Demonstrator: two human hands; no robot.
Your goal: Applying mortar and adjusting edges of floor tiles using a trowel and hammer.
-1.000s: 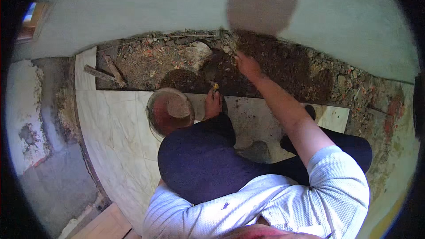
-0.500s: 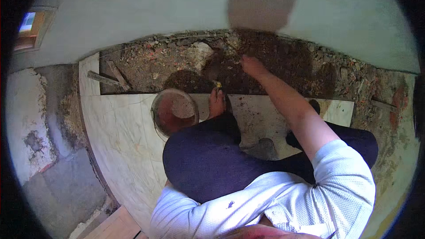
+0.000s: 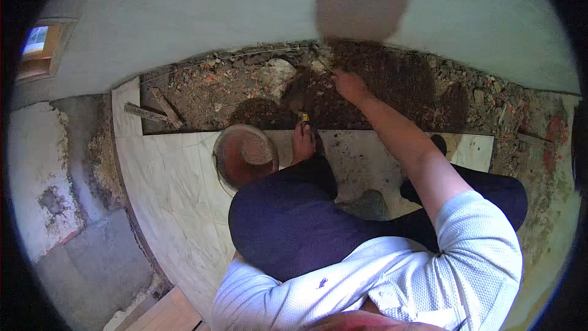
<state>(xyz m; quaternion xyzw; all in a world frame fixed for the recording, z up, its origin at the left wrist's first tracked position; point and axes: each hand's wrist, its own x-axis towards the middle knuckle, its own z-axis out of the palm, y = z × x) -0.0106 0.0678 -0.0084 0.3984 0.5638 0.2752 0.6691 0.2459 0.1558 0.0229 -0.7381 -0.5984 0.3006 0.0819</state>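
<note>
The right hand (image 3: 350, 86) reaches forward at the end of a straight arm, its grip curled shut round the handle of a thin tool (image 3: 323, 64) whose tip points up and left into the rubble bed (image 3: 245, 89); what kind of tool it is cannot be made out. The left hand (image 3: 303, 142) rests lower, at the front edge of the laid marble tile (image 3: 177, 171), fingers together and pointing toward the dirt. A small yellow-and-black object (image 3: 304, 117) sits at its fingertips; whether the grip pinches it or only touches it cannot be told.

Just left of the left hand stands a round rusty-brown bucket (image 3: 244, 154), on the tile, with a pale lump inside. The person crouches on the tiles in dark trousers and a white shirt.

Beyond the tile edge runs a strip of dug-out floor: dark soil (image 3: 380, 95) around the right hand, and broken brick and mortar to either side. A wooden offcut (image 3: 147, 112) lies at the strip's left end. A pale plastered wall (image 3: 214, 18) rises behind, carrying a round head shadow, with a small wood-framed window (image 3: 38, 46) at far left.
</note>
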